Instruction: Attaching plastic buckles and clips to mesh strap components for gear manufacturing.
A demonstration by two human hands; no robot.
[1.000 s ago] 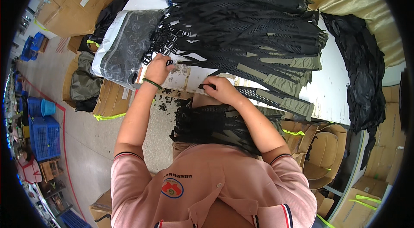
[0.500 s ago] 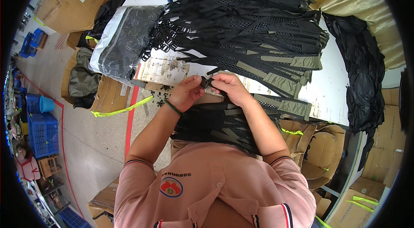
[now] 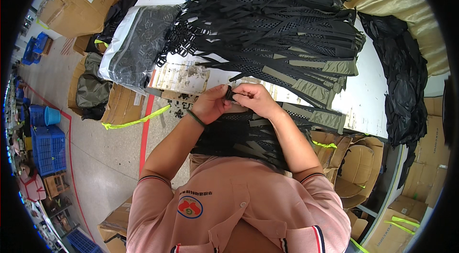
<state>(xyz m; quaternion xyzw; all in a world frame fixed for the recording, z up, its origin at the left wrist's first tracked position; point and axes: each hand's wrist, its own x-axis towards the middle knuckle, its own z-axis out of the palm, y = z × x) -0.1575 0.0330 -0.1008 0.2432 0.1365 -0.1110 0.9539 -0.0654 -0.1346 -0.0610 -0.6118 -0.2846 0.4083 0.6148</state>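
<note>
My left hand [image 3: 210,105] is closed in a pinch on a small black plastic buckle [image 3: 229,93] just past the near edge of the table. My right hand [image 3: 254,99] meets it from the other side, thumb and fingers pinched on a black strap end at the buckle; the fingers partly hide it. Across my lap lie black mesh strap pieces [image 3: 229,138] with olive-grey fabric ends. Beyond my hands, a large heap of similar black mesh straps [image 3: 277,23] covers the table. Loose black buckles [image 3: 184,42] are piled at its left side.
A clear plastic bag of black buckles [image 3: 138,45] rests at the table's left corner. Open cardboard boxes [image 3: 122,104] stand left of the table, another box [image 3: 356,169] at right. Black fabric [image 3: 399,76] hangs along the right edge. Blue crates [image 3: 49,150] are at far left.
My right hand has shifted slightly left and closed in on the buckle. The buckle has turned and is more covered by my fingers. The piles have not moved.
</note>
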